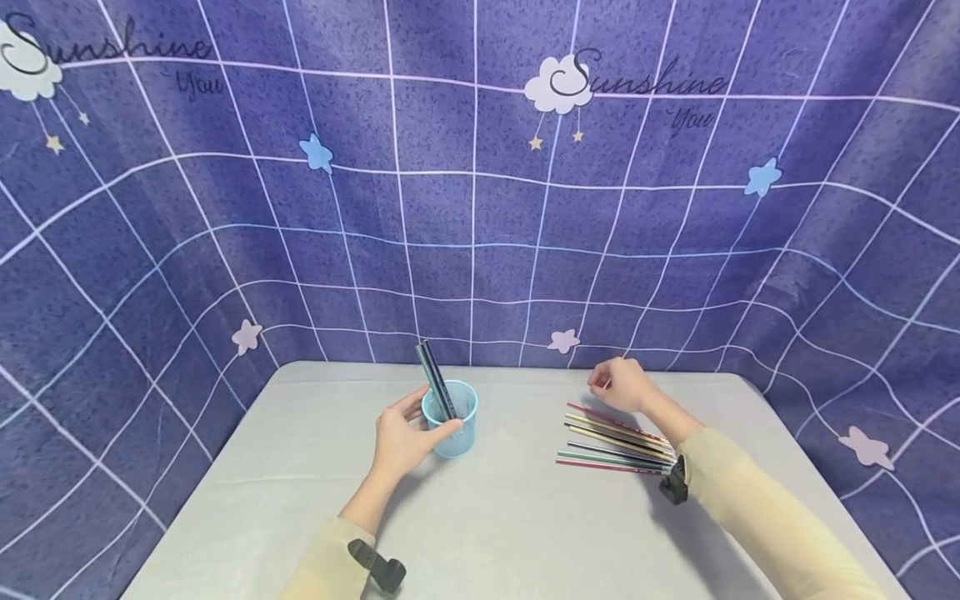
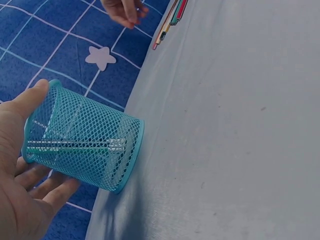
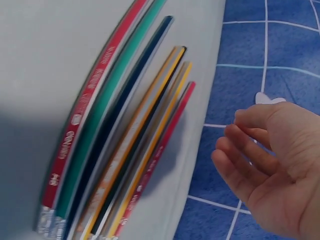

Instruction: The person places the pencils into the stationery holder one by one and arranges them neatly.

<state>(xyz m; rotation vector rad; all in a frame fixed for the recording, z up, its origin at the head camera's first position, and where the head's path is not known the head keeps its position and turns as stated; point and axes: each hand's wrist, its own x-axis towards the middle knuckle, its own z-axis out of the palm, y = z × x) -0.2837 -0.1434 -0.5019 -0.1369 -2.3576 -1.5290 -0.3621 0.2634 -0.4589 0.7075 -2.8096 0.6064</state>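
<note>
My left hand (image 1: 401, 437) holds a light-blue mesh pencil cup (image 1: 456, 442) by its side, thumb near the rim and fingers round the far side. In the left wrist view the mesh cup (image 2: 85, 135) lies between thumb and fingers. Inside it lean a green pencil and a dark pencil (image 1: 438, 379), their upper ends above the rim. My right hand (image 1: 624, 383), fingers loosely bent with nothing in them, hovers just beyond a row of pencils (image 1: 615, 442). The right wrist view shows red, green, dark-blue and yellow pencils (image 3: 97, 120) beside that hand (image 3: 275, 165), not touching it.
A pale grey cloth covers the table (image 1: 495, 533). Behind it and along both sides hangs a purple-blue curtain (image 1: 480, 208) with a white grid, stars and clouds. Black straps with small devices (image 1: 378, 567) sit on both wrists.
</note>
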